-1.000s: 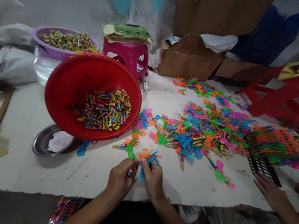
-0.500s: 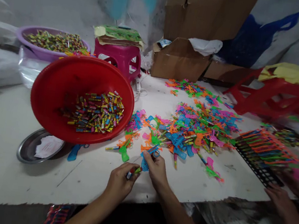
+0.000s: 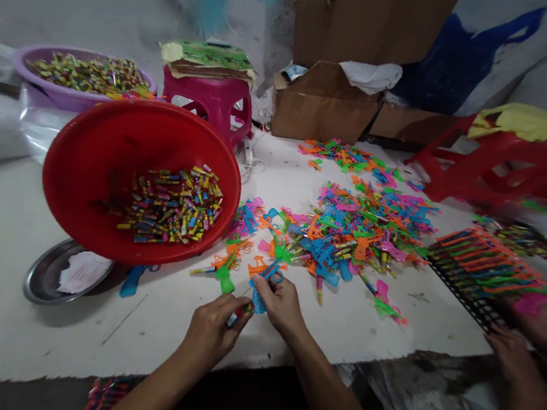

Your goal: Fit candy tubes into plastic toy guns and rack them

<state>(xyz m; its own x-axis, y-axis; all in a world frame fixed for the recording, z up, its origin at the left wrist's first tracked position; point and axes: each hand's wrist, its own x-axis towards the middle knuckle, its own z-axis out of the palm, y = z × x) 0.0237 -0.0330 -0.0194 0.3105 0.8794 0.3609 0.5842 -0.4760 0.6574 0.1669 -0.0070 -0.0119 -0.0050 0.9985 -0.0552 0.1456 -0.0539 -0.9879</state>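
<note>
Closed fingers of my left hand grip a small candy tube with a printed wrapper. Close beside it, my right hand pinches a blue plastic toy gun, its handle pointing down toward the tube. Whether tube and toy touch is hidden by my fingers. Just beyond my hands lie an orange toy gun and a green toy gun. A large heap of colourful toy guns spreads to the right. On the left, a tilted red basin holds many wrapped candy tubes.
A metal bowl with paper sits under the basin's edge. Behind stand a purple tub, a pink stool, cardboard boxes and a red stool. At right, another person's hand touches a black rack of toys.
The view has shifted slightly. My hands stay together, with the tube close to the toy gun's handle. The other person's second hand shows more at the rack.
</note>
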